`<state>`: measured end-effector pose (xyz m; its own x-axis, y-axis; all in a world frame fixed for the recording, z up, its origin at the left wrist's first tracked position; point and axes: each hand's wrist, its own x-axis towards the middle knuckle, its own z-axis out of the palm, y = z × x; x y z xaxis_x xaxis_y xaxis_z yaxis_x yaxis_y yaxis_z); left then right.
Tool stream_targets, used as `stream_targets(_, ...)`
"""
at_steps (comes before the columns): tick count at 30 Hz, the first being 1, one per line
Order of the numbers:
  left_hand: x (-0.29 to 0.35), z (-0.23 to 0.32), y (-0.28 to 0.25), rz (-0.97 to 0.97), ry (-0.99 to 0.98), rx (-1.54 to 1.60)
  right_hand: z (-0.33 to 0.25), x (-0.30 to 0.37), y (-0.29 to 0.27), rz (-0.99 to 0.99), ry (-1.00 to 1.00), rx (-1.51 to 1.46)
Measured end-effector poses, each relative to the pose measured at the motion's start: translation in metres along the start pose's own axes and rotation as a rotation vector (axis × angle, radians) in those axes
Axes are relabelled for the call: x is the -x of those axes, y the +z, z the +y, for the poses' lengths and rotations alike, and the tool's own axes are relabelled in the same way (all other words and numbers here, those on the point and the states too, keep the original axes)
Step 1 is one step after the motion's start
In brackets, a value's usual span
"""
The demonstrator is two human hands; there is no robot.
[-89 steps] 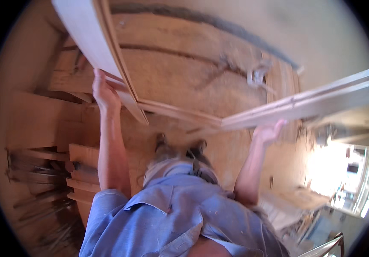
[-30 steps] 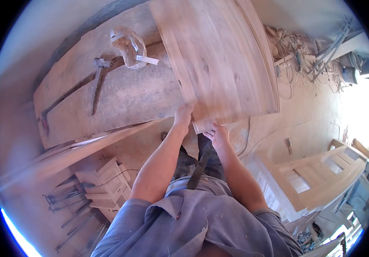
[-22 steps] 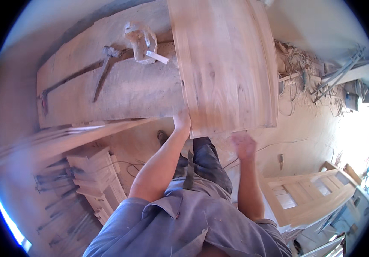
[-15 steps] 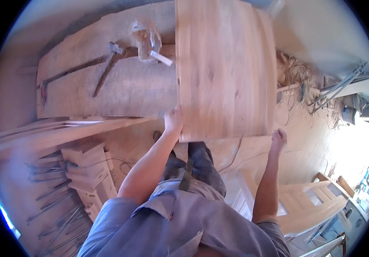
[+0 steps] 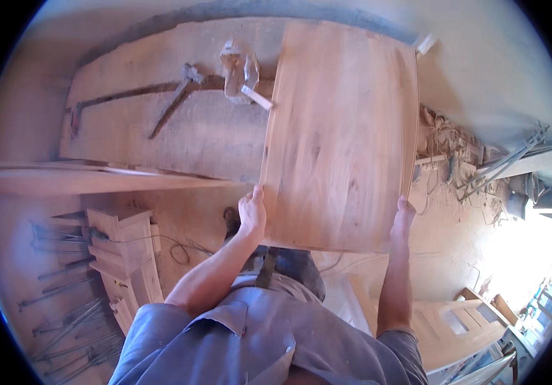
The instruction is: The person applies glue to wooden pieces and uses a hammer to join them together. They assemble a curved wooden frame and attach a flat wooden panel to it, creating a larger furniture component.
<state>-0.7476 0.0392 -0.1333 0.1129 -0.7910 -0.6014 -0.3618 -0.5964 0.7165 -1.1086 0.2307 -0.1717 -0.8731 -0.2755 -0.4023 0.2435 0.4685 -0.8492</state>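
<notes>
A broad wooden panel with lengthwise grain lies before me, its far part over the right end of the workbench and its near end over my legs. My left hand is closed on its left edge near the front corner. At the opposite edge, my right hand is closed too, thumb up along the side; its fingers are partly hidden. Left of the panel sit a dusty clamp-like tool and a pale, dust-covered object whose kind I cannot make out. A small light wood strip touches the panel's left edge.
Long boards run along the bench's near side at left. White wooden cabinet-like pieces and several metal bars stand on the left. Cables and debris lie right of the panel. A wooden door rests at lower right.
The panel's near end sits closer to my body in the picture. My right hand, apart from the panel before, has come onto its right edge. My left hand still grips the left edge.
</notes>
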Motion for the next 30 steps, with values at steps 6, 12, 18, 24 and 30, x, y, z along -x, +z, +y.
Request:
stream_targets(6,0.005,0.008,-0.028,-0.154,0.117,0.05,0.004,0.103,-0.041,0.185,0.003,-0.103)
stream_targets(12,0.025,0.068,-0.083,-0.383,0.387,0.253,-0.072,0.213,-0.022,0.335,-0.239,-0.372)
stream_targets(18,0.046,0.112,-0.211,-0.504,0.632,0.438,-0.113,0.322,0.012,0.396,-0.492,-0.602)
stream_targets(24,0.069,0.169,-0.364,-0.333,0.935,0.253,-0.18,0.423,0.075,0.21,-0.674,-0.943)
stream_targets(30,0.079,0.187,-0.456,-0.422,0.885,0.758,-0.241,0.485,0.132,0.246,-0.727,-0.947)
